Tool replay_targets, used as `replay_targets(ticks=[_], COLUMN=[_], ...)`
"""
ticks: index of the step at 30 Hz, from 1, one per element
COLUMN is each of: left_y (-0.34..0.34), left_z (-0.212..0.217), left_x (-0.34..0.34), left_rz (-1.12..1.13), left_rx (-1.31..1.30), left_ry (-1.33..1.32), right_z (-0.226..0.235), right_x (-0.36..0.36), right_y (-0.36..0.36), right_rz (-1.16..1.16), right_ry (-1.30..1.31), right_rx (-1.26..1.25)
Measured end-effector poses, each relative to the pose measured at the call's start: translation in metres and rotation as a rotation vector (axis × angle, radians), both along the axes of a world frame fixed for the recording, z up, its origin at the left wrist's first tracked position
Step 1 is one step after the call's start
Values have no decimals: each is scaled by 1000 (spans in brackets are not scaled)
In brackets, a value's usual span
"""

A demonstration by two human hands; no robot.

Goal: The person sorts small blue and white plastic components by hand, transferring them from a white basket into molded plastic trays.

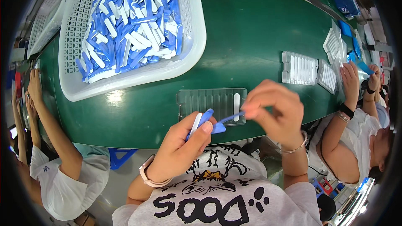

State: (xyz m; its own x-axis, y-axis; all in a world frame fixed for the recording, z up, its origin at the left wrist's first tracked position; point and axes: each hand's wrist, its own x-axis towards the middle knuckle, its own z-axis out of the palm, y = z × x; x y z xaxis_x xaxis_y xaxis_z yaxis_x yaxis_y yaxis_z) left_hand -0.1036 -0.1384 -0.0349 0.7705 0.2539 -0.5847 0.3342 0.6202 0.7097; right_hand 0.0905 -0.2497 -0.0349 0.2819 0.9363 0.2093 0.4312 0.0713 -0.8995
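Left hand (183, 141): grip clamped on flat, blue and white plastic pieces (204, 118). Right hand (277, 111): grip pinching thin blue strip (231, 118). Both at near side of clear slotted plastic tray (201, 98), green tabletop (247, 29); white round-ended stick (236, 105) near tray's right end.

A green surface (247, 25) stretches across the view. At far left stands a white perforated crate (47, 21); below, a co-worker in a white shirt (77, 188) sits near a blue stool (121, 157) (only partly visible) on grey floor (133, 180). Blue plastic packaging (344, 2) lies at upper right.
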Motion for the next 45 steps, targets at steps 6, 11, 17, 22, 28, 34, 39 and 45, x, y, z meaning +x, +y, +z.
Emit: replay_targets(ticks=[6,11,17,22,28,34,39,45], left_y=[9,11,8,6,5,5,4,13], left_z=[1,-4,-6,-8,-7,-1,-7,-4], left_x=[1,-3,1,3,3,9,6,4], left_rz=[56,43,3,5,102,102,31,250], left_rx=[-138,-75,4,92,76,51,210,158], left_ry=[71,49,42,20,47,33,48,37], right_z=[-4,-7,-13,-17,0,2,3,-8], right_x=[9,9,8,8,5,-6,-3,-5], right_y=[15,15,17,10,3,4,7,-5], right_rz=[61,-13,2,-58,33,103,207,-227], right_ry=[-315,-265,-310,-300,-631,-769,-602,-298], right_rx=[-197,-297,-255,-189,212,328,177,-372])
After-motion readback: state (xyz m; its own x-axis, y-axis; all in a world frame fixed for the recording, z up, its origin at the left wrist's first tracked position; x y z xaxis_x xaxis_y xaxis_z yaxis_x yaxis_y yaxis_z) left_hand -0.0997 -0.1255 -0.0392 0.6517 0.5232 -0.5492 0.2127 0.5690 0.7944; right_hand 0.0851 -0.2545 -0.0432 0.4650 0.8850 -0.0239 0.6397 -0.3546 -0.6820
